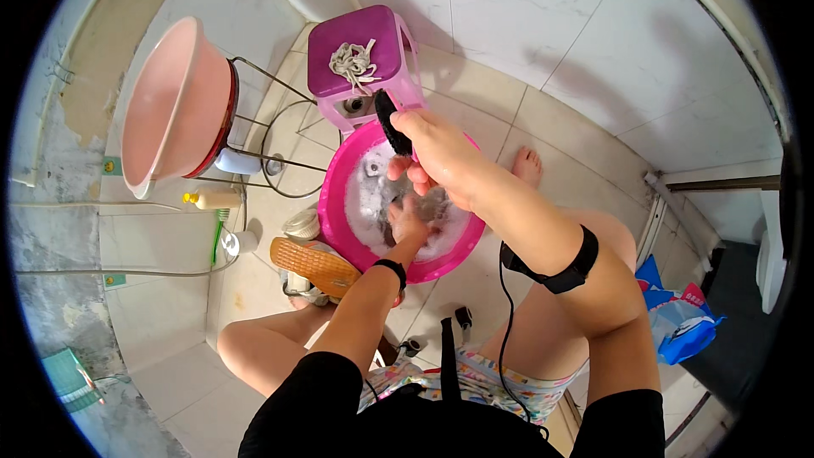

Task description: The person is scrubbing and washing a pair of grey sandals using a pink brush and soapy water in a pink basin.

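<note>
A bright pink basin [334, 222] of foamy water [362, 200] stands on the floor between my legs. My left hand [408, 224] reaches down into the water, partly submerged. Something dark lies beneath its fingers, but foam hides what it is and whether I grip it. Above the basin's far side, my right hand [439, 149] holds a scrub brush [393, 126] with black bristles and a pink back, clear of the water. A shoe with a tan rubber sole [315, 267] leans sole-out against the basin's left side.
White shoelaces [353, 65] lie bunched on a purple stool [324, 32] behind the basin. At left, a wire stand [270, 152] holds a tilted pale pink basin [162, 108]. A pump bottle [216, 198] and green brush [219, 235] are nearby. A blue plastic bag [680, 324] sits at right.
</note>
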Demonstrator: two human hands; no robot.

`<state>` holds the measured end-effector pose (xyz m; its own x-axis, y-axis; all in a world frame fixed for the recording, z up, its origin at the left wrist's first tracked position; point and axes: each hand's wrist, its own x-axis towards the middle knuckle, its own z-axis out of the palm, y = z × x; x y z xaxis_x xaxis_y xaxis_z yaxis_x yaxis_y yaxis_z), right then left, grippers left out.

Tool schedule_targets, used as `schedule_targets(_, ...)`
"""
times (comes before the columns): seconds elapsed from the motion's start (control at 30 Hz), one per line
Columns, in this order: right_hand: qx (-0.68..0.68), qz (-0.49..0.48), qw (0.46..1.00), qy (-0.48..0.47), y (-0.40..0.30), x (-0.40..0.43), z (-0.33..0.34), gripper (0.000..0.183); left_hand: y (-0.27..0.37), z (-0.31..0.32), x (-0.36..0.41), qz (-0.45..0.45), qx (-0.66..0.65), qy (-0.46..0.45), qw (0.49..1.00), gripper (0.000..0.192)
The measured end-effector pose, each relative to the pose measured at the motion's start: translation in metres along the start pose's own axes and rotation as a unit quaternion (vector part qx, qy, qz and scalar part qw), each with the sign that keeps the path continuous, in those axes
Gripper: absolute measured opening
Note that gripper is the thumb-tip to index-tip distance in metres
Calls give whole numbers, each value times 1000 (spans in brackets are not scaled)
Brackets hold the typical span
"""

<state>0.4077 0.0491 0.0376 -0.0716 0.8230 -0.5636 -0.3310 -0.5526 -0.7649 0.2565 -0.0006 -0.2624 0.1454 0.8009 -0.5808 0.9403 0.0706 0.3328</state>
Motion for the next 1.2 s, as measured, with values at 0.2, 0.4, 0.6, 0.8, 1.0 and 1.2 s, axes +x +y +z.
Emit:
schedule_targets(0.2,9,2,1000,-10,3,5,1,32,-44,55,27,-220,-492,-56,840,69)
schedule_targets(0.4,10,-41,999,-5,-9,-4,25,29,-94,50,65,-222,-675,-127,692,42)
schedule_targets(0.6,-74,-85,993,33,14,18,17,24,-67,-39,27,-244,-710,-71,657,27)
schedule_targets(0.8,-193,-59,979,-36,46,30,29,55,-49,-166,-54,-66,-634,14,771,25)
schedule_targets(1.0,-538,-224,811,50,92,26,78,59,-46,-252,-140,64,-746,-88,657,37)
schedule_targets(1.2,-487,-377,786,-49,115,-2,141,47,-92,-253,-140,68,-828,-92,549,38)
